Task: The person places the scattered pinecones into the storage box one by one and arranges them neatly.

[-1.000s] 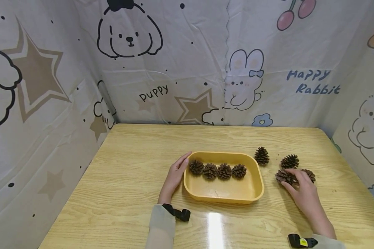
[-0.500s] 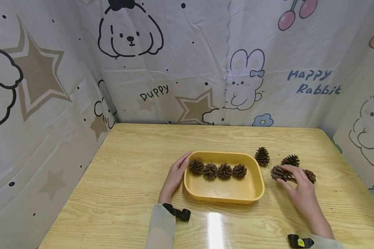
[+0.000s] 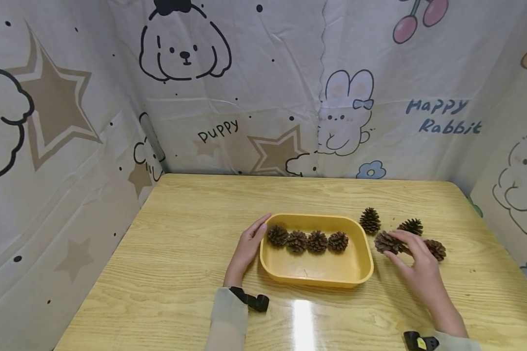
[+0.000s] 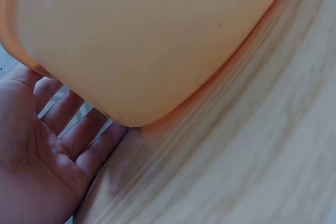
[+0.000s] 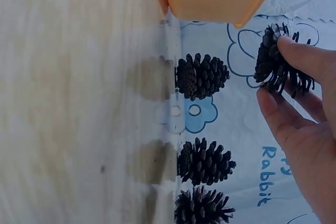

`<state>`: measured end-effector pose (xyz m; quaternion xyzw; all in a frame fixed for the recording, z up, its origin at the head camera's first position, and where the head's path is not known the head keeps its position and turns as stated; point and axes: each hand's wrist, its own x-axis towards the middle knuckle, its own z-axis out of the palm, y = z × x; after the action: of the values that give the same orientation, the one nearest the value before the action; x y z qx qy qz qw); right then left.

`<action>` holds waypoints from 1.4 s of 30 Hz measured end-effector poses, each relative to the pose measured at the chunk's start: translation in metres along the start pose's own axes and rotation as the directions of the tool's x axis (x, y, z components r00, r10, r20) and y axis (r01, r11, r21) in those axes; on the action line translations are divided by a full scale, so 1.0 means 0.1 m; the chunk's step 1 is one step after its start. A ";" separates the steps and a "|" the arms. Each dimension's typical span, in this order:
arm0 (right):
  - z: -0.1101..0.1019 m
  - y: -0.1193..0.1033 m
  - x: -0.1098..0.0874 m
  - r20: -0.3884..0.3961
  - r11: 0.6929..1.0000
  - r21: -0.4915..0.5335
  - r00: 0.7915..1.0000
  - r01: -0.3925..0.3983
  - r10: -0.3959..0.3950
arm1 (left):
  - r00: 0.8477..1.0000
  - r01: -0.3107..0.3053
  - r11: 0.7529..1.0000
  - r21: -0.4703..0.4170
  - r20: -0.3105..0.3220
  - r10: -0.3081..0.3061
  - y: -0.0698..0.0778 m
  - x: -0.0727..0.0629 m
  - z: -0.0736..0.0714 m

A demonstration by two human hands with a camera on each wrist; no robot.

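Observation:
My right hand (image 3: 421,263) pinches a brown pine cone (image 3: 385,242) between thumb and fingers, just right of the yellow plastic tub (image 3: 316,281). In the right wrist view, that pine cone (image 5: 273,59) is held up off the table. A row of several pine cones (image 3: 317,242) lies inside the tub along its far side. My left hand (image 3: 247,246) rests against the tub's left end, its thumb near the rim. The left wrist view shows the fingers (image 4: 79,121) fairly straight along the outside of the tub wall (image 4: 157,45).
Three more pine cones stand on the wooden table (image 3: 193,234) at the right: one behind the tub's corner (image 3: 370,221), one farther right (image 3: 411,226), and one beside the right hand (image 3: 435,249). A printed cloth (image 3: 254,97) hangs around the table's back and sides.
My right hand has lifted its pine cone and carried it left toward the tub, away from the cone beside it. The left hand and the tub have stayed in place.

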<state>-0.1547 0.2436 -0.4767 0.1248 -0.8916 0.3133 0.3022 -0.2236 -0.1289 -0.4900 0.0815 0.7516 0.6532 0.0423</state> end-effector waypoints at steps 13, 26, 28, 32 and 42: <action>0.06 -0.15 0.08 0.006 0.992 0.069 0.994 0.108 -0.108 | 1.000 -0.011 1.000 -0.029 -0.004 0.011 -0.03 0.01 0.00; 0.17 -0.26 0.14 0.026 0.971 0.117 0.977 0.207 -0.211 | 1.000 -0.012 1.000 -0.017 -0.004 0.012 -0.01 0.00 0.00; 0.18 -0.28 0.14 0.034 0.974 0.114 0.979 0.197 -0.202 | 1.000 -0.013 1.000 -0.017 -0.002 0.013 -0.01 0.00 0.00; 0.21 -0.32 0.16 0.050 0.973 0.113 0.977 0.199 -0.206 | 1.000 -0.010 1.000 -0.018 0.000 0.010 -0.01 0.00 0.00; 0.30 -0.35 0.19 0.091 0.963 0.136 0.965 0.234 -0.247 | 1.000 -0.009 1.000 -0.023 -0.002 0.009 -0.03 0.01 0.00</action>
<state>-0.1686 0.1971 -0.4668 0.2674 -0.8634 0.3221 0.2815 -0.2250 -0.1296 -0.4928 0.0837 0.7438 0.6620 0.0398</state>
